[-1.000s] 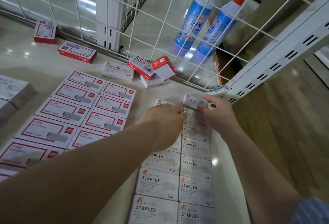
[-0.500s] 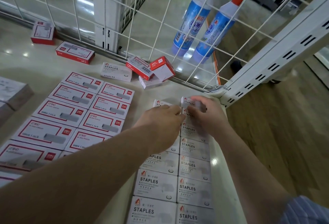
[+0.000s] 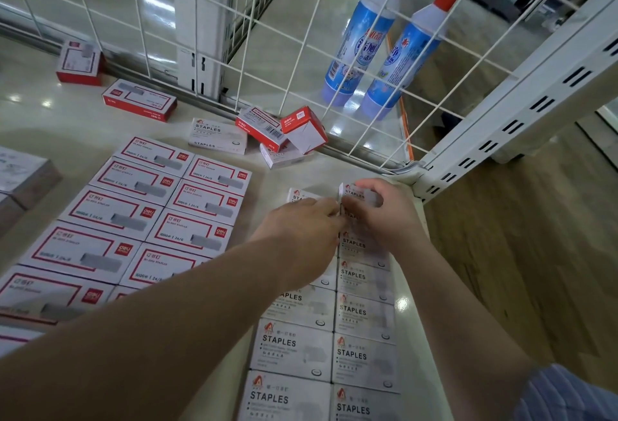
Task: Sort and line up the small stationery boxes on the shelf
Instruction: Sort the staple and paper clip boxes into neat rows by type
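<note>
My right hand point(image 3: 384, 216) pinches a small white STAPLES box point(image 3: 359, 194) at the far end of the right column, thumb and fingers curled round its near-left corner; the box sits tilted, just beside the shelf's right rear corner. My left hand point(image 3: 301, 230) lies palm down over the far end of the left column, fingers curled with their tips meeting the right hand; I cannot tell what they grip. The lined-up STAPLES boxes point(image 3: 291, 348) form two touching columns that run from the near edge toward the hands, close along the right edge of the shelf point(image 3: 67, 126). A narrow bare strip separates them from the red-framed staple boxes point(image 3: 113, 210), also in two touching columns to the left. Open surface lies between both groups and the wire mesh back panel point(image 3: 301, 52). Against that panel rest loose items: a lone STAPLES box point(image 3: 217, 136) lying flat, a pile of red-and-white boxes point(image 3: 287, 134) leaning on one another, and two red boxes point(image 3: 138, 99) further left. The white slotted upright point(image 3: 521, 106) closes the right rear corner. Behind the mesh stand two blue cleaner bottles point(image 3: 384, 49) with red caps. Grey boxes point(image 3: 23, 176) sit at the left edge.
</note>
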`<state>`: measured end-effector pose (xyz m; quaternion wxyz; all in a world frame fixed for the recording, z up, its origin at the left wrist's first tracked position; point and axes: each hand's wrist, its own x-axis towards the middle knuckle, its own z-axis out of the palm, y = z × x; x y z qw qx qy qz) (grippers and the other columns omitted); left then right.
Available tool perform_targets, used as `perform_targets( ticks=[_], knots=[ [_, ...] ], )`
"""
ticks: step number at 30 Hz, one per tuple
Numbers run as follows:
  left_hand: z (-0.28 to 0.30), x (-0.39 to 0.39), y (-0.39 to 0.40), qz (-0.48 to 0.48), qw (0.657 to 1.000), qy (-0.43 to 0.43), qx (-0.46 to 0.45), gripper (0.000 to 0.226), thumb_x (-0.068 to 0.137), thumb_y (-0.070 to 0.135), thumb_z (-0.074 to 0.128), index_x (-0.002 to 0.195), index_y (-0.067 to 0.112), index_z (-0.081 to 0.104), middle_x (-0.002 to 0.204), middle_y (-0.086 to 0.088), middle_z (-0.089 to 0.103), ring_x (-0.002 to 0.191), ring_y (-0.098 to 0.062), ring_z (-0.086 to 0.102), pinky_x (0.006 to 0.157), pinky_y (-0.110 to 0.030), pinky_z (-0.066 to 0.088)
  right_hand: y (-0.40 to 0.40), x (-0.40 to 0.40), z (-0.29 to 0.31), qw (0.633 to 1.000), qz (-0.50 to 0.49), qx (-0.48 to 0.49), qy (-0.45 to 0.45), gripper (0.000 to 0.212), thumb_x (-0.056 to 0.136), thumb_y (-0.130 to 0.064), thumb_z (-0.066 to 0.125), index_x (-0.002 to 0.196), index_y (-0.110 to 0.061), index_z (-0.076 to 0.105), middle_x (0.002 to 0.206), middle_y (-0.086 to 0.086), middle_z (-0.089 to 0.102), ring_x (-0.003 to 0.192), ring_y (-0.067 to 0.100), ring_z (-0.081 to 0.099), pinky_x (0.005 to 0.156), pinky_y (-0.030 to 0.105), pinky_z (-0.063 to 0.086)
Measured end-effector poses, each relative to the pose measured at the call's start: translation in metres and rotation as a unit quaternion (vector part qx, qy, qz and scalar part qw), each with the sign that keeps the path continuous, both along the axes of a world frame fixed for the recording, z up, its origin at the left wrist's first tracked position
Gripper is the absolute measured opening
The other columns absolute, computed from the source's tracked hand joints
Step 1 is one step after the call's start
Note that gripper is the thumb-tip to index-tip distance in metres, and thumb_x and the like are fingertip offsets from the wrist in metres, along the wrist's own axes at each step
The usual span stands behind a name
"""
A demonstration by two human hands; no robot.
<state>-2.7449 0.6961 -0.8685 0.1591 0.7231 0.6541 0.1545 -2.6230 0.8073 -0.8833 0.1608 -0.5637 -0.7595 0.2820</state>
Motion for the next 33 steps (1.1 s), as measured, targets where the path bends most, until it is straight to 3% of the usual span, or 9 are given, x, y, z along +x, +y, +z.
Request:
perform_targets(
  ticks=[4,9,12,15,19,24,29,33],
  knots=[
    [0.001,0.0,0.0,-0.005,1.0,0.0,-0.01,0.039,0.098,0.03,0.032,0.137,0.025,0.039,0.134,0.007,0.04,0.122,-0.014,0.04,0.101,-0.034,0.039,0.0,0.001,0.0,1.0,-0.01,0.012,0.007,0.037,0.074,-0.04,0.072,0.108,-0.028,0.063,0.109,0.012,0.059,0.104,0.026,0.055,0.094,0.043,0.046],
    [0.003,0.001,0.003,0.004,1.0,0.012,-0.012,0.037,0.097,0.028,0.035,0.133,0.022,0.043,0.129,0.005,0.044,0.116,-0.015,0.043,0.099,-0.033,0.039,-0.004,0.012,0.003,0.997,-0.015,0.078,0.007,0.032,0.088,-0.026,0.058,0.119,-0.018,0.059,0.12,0.007,0.055,0.098,0.009,0.045,0.082,0.022,0.034],
    [0.006,0.002,0.007,0.007,0.999,0.05,0.004,0.041,0.096,0.031,0.039,0.135,0.018,0.04,0.135,0.002,0.04,0.124,-0.018,0.037,0.108,-0.03,0.025,-0.009,0.019,0.005,0.997,-0.022,0.079,-0.007,0.033,0.09,-0.02,0.053,0.123,-0.017,0.055,0.124,0.006,0.053,0.099,0.007,0.043,0.078,0.02,0.035],
    [0.008,0.004,0.011,0.007,0.998,0.059,-0.005,0.048,0.096,0.034,0.039,0.141,0.016,0.032,0.144,-0.001,0.034,0.134,-0.018,0.027,0.114,-0.031,0.014,-0.014,0.025,0.005,0.997,-0.034,0.069,0.0,0.034,0.091,-0.014,0.052,0.125,-0.017,0.054,0.125,0.005,0.051,0.094,0.006,0.044,0.064,0.006,0.033],
    [0.008,0.008,0.016,0.013,0.999,0.039,-0.035,0.049,0.097,0.032,0.037,0.142,0.015,0.03,0.147,-0.001,0.031,0.137,-0.017,0.023,0.115,-0.031,0.015,-0.022,0.029,0.007,0.997,-0.035,0.071,-0.008,0.036,0.09,-0.01,0.053,0.126,-0.015,0.054,0.122,0.005,0.052,0.095,0.008,0.047,0.08,0.02,0.038],
    [0.007,0.011,0.018,0.025,0.999,0.019,-0.043,0.046,0.097,0.028,0.037,0.141,0.015,0.033,0.145,0.0,0.033,0.136,-0.018,0.026,0.112,-0.032,0.018,-0.03,0.029,0.012,0.997,-0.025,0.065,0.021,0.027,0.089,-0.008,0.055,0.116,-0.008,0.06,0.108,0.007,0.061,0.095,0.017,0.058,0.087,0.036,0.051],
    [0.004,0.01,0.019,0.03,0.999,0.001,-0.036,0.045,0.095,0.03,0.039,0.139,0.017,0.036,0.143,0.002,0.035,0.134,-0.016,0.028,0.112,-0.032,0.021,-0.033,0.029,0.012,0.996,-0.032,0.085,0.022,0.024,0.088,-0.009,0.057,0.11,-0.004,0.064,0.099,0.005,0.06,0.09,0.018,0.059,0.083,0.032,0.049],
    [0.003,0.01,0.018,0.025,0.999,0.021,-0.022,0.047,0.097,0.032,0.037,0.14,0.017,0.033,0.145,0.002,0.032,0.136,-0.016,0.025,0.113,-0.031,0.017,-0.033,0.03,0.011,0.995,-0.033,0.093,0.012,0.025,0.088,-0.009,0.057,0.111,-0.004,0.064,0.103,0.008,0.061,0.091,0.019,0.057,0.083,0.03,0.047]
  ],
)
